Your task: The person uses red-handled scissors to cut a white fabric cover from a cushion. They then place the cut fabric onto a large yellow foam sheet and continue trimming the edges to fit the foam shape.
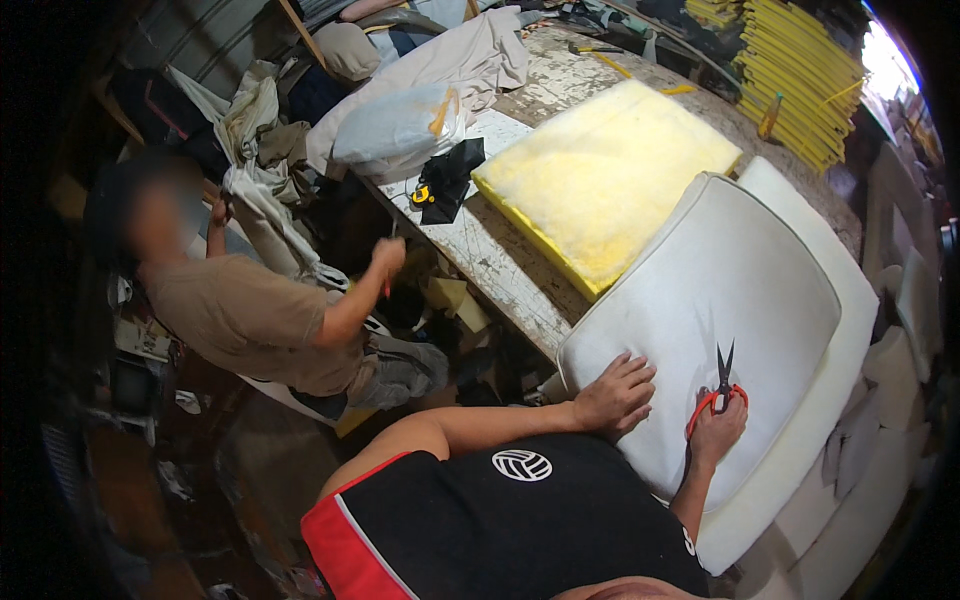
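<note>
A white upholstered cushion (pixel 760 290) with piped edges lies on the right end of the worktable over a thicker white padding piece (pixel 850 360). My left hand (pixel 615 395) rests on the cushion near its left edge, fingers apart and slightly bent. My right hand (pixel 718 430) grips scissors (pixel 722 392) with red handles and dark blades pointing away from me over the cushion. A yellow foam block topped with fluffy batting (pixel 600 180) sits just behind the cushion. On its left are a black cloth (pixel 458 170) and a yellow tape measure (pixel 423 195).
The worn worktable (pixel 525 255) holds a grey-white wrapped bundle (pixel 385 135) and fabric. A co-worker (pixel 250 320) stands at the left, hands raised near draped cloth. Stacked yellow foam sheets (pixel 790 90) stand at the back right. Pale foam pieces (pixel 890 380) lean along the far right.
</note>
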Motion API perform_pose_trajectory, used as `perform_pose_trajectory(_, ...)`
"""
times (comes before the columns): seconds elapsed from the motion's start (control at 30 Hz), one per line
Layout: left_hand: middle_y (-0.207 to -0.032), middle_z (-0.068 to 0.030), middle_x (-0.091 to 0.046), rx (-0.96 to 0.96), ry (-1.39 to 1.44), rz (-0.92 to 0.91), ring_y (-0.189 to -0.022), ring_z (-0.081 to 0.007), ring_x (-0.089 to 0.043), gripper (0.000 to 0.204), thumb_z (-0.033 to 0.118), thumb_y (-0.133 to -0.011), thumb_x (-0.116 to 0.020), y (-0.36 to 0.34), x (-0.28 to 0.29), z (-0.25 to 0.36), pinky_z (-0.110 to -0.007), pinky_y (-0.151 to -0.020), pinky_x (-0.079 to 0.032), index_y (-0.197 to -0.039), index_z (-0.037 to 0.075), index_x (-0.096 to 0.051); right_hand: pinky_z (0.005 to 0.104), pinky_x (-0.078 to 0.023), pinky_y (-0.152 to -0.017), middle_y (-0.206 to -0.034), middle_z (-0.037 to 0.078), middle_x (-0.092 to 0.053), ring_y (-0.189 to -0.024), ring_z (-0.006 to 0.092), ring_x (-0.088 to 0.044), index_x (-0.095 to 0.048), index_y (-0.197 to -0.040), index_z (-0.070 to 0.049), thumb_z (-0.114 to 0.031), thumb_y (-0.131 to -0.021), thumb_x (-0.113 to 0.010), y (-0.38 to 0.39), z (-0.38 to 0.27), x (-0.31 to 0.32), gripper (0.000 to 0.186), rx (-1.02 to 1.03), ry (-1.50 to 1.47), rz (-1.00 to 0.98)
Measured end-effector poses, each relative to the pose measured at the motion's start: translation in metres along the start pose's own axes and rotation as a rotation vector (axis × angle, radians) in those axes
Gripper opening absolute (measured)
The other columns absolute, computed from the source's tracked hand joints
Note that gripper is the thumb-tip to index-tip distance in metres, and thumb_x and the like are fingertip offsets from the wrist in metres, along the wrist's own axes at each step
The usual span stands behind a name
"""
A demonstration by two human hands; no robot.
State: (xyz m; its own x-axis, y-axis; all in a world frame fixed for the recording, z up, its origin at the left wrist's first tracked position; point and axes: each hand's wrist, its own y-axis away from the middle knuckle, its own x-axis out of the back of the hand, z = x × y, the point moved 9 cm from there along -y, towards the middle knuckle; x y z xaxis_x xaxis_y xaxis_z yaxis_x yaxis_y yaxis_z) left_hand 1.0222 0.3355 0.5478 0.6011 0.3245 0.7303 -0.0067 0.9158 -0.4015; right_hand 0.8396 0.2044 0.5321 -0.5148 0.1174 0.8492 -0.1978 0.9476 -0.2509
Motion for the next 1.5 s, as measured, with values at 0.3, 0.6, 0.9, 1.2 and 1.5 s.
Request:
perform_pose_trajectory(0.3,-0.131,-0.0242,-0.054,0.015,0.022,0.006,-0.129,-0.0433,-0.046,0.032,0.021,-0.082,-0.068,0.000,0.001,-0.001,-0.058,-0.112,-0.028,-0.106,0.002,-0.059,0.0430,-0.042,-0.094,-0.114,0.015,-0.062,-0.107,0.0317,-0.056,-0.058,-0.118,0.002,-0.031,-0.085,-0.074,0.000,-0.002,-0.003,0.049,0.033,0.032,0.003)
perform_pose_trajectory(0.6,-0.129,-0.0242,-0.055,0.025,0.016,0.001,-0.129,-0.0428,-0.046,0.032,0.021,-0.081,-0.068,-0.002,0.002,0.000,-0.058,-0.112,-0.029,-0.105,0.002,-0.059,0.0420,-0.044,-0.088,-0.109,0.014,-0.062,-0.098,0.0289,-0.058,-0.059,-0.117,0.003,-0.027,-0.085,-0.073,-0.001,0.001,-0.003,0.046,0.066,0.026,0.019)
perform_pose_trajectory(0.9,-0.129,-0.0239,-0.056,0.016,-0.005,0.007,-0.128,-0.0420,-0.047,0.033,0.020,-0.081,-0.069,0.000,0.000,0.002,-0.058,-0.112,-0.029,-0.106,0.001,-0.059,0.0425,-0.044,-0.088,-0.108,0.014,-0.062,-0.099,0.0302,-0.058,-0.058,-0.118,0.003,-0.025,-0.084,-0.073,0.001,0.003,-0.004,0.046,0.051,0.005,0.018)
perform_pose_trajectory(1.2,-0.128,-0.0242,-0.056,0.031,-0.002,0.026,-0.127,-0.0420,-0.048,0.031,0.020,-0.081,-0.069,0.000,0.001,0.001,-0.058,-0.111,-0.031,-0.105,0.002,-0.060,0.0444,-0.043,-0.093,-0.114,0.017,-0.062,-0.107,0.0345,-0.057,-0.059,-0.117,0.003,-0.027,-0.084,-0.072,0.000,0.002,-0.004,0.046,0.091,0.007,0.042)
perform_pose_trajectory(1.5,-0.118,-0.0249,-0.058,0.039,0.062,-0.056,-0.120,-0.0448,-0.051,0.026,0.011,-0.080,-0.066,0.000,-0.024,-0.014,-0.060,-0.108,-0.031,-0.104,0.002,-0.061,0.0459,-0.044,-0.098,-0.116,0.018,-0.065,-0.113,0.0366,-0.059,-0.064,-0.111,-0.002,-0.031,-0.078,-0.076,0.001,0.012,0.001,0.045,0.053,-0.177,0.109)
